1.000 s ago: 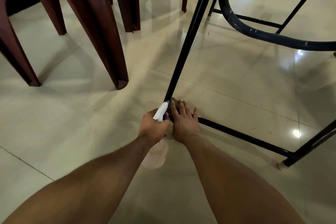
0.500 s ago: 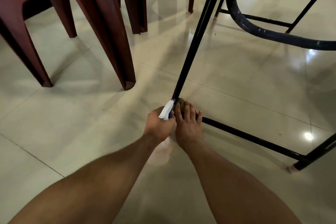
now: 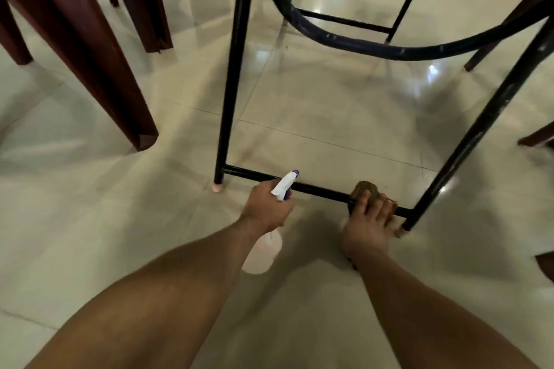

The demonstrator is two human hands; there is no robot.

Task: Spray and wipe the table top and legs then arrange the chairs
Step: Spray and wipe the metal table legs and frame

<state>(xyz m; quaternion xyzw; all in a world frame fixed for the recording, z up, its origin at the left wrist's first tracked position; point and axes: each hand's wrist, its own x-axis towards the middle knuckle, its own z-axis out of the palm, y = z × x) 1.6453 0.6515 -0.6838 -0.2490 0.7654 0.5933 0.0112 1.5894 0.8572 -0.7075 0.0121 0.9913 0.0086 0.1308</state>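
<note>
I look down under the table at its black metal frame. A low crossbar point(image 3: 317, 189) runs near the floor between the left leg point(image 3: 232, 69) and the right leg point(image 3: 479, 126). My left hand point(image 3: 266, 208) grips a clear spray bottle point(image 3: 263, 249) with a white and blue nozzle, held just in front of the bar. My right hand point(image 3: 367, 228) presses a brown cloth point(image 3: 364, 190) around the crossbar close to the right leg.
Dark red plastic chair legs point(image 3: 99, 75) stand at the left, and more chair legs point(image 3: 536, 138) show at the right edge. A curved blue-black ring point(image 3: 374, 49) of the frame hangs above glossy cream floor tiles point(image 3: 314, 105).
My right hand has slid the cloth along the crossbar from the left leg's foot toward the right leg. The left hand with the bottle stayed near the bar; the view shifted right.
</note>
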